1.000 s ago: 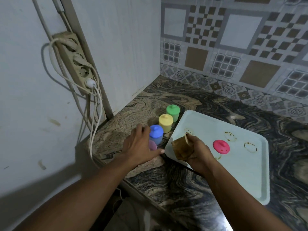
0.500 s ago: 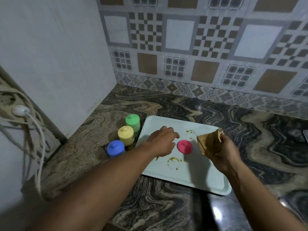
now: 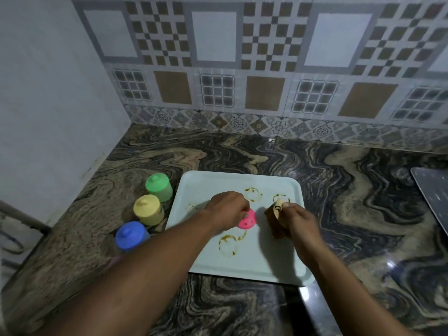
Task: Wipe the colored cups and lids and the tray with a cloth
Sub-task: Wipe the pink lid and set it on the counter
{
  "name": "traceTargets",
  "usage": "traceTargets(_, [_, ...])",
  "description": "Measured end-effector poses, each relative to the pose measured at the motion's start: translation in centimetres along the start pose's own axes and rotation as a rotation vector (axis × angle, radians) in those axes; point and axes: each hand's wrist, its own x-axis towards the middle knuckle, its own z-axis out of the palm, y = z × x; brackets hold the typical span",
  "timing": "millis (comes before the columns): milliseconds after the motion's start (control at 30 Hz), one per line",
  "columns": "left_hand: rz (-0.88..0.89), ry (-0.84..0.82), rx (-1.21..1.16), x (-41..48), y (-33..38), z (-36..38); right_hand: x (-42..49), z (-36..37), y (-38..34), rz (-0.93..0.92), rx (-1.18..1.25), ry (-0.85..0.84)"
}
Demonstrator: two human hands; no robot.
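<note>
Since half a second before, the left hand (image 3: 228,209) had dropped onto the pink lid (image 3: 250,222), and the right hand (image 3: 299,220) had drawn in beside it. The tray (image 3: 242,264) lay near the counter's (image 3: 218,309) front edge, with a brown ring stain (image 3: 228,244) on its near half. At mid-tray, the left fingers curled over the lid's left side, gripping it. Just to the right, the right hand clutched a wadded brown cloth (image 3: 272,220). Left of the tray stood three lidded cups in a row: the blue cup (image 3: 129,235) nearest, then the yellow cup (image 3: 148,209), with the green cup (image 3: 158,186) farthest.
</note>
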Motion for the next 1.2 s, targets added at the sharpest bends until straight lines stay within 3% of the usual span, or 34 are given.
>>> traceTargets(300, [0.07,0.037,-0.079,-1.4,-1.5,0.2,-1.2,1.7,1.0,-0.476,-0.334,-0.133])
traceTargets(500, [0.206,0.22,-0.113,-1.9,-1.4,-0.4,-1.8,2.8,1.9,-0.802,-0.574,-0.156])
traceTargets(633, [0.182,0.305,-0.024,-2.2,-2.4,-0.2,-2.8,3.4,2.3,-0.976,-0.662,-0.171])
traceTargets(800, [0.072,0.385,-0.079,-2.5,-2.7,-0.6,-4.1,4.0,1.6,-1.073,-0.698,-0.288])
traceTargets(900, [0.007,0.463,-0.146,-2.6,-2.3,-1.3,-3.2,3.3,0.5,-1.01,-0.486,-0.086])
traceTargets(1000, [-0.006,0.515,-0.207,-2.4,-1.2,-1.9,-2.2,4.1,-0.5,-0.999,-0.523,0.045])
traceTargets(1133, [-0.01,0.555,-0.222,-2.6,-0.8,-1.8,-2.8,4.8,-0.1,-1.109,-0.7,-0.105])
traceTargets(1200, [-0.035,0.565,-0.211,-3.1,-1.2,-1.2,-2.9,3.9,0.1,-1.124,-0.656,-0.167])
